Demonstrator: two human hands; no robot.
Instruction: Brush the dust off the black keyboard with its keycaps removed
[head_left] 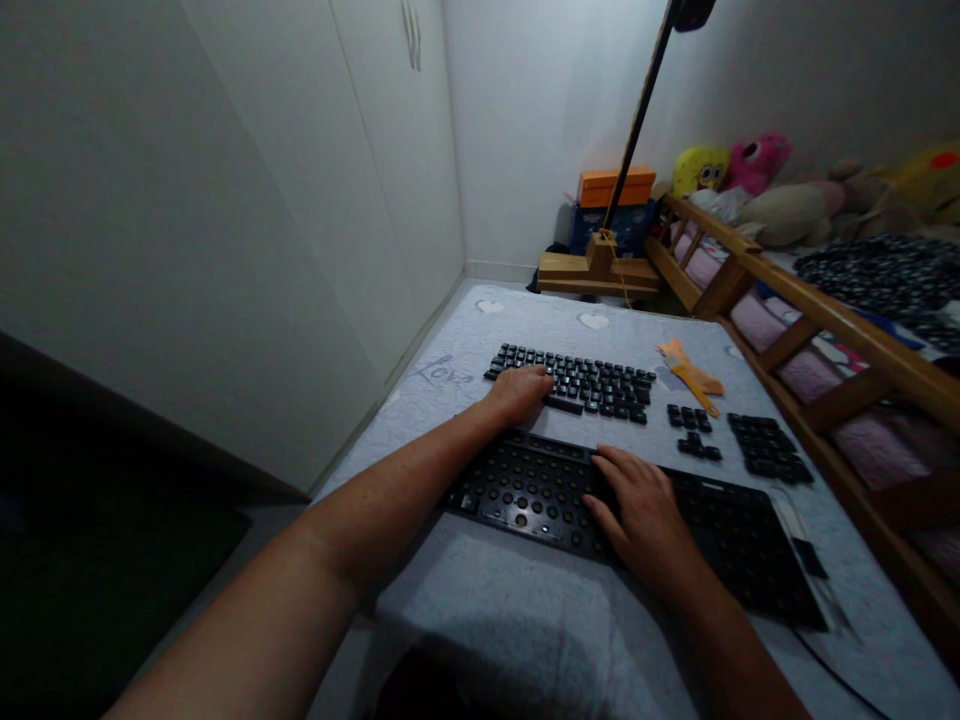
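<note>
My left hand [521,392] reaches over the front left part of a block of loose black keycaps [600,385], laid out in rows. Its fingers are closed together at the keycaps, and whatever is between the fingertips is hidden. Nearer to me lies a black keyboard base [551,490], mostly stripped of its keys, with rows of round key positions showing. One key is in place at its lower left corner. My right hand [637,495] lies across the middle of this base, thumb and fingers apart, covering part of it.
Smaller groups of keycaps [688,418] and number-pad keycaps [769,447] sit at the right. A yellow-handled brush [696,388] lies on an orange cloth [679,352]. Clear strips [814,560] lie by the base's right end. A wooden bed rail [795,285] borders the right; a white wardrobe [300,200], the left.
</note>
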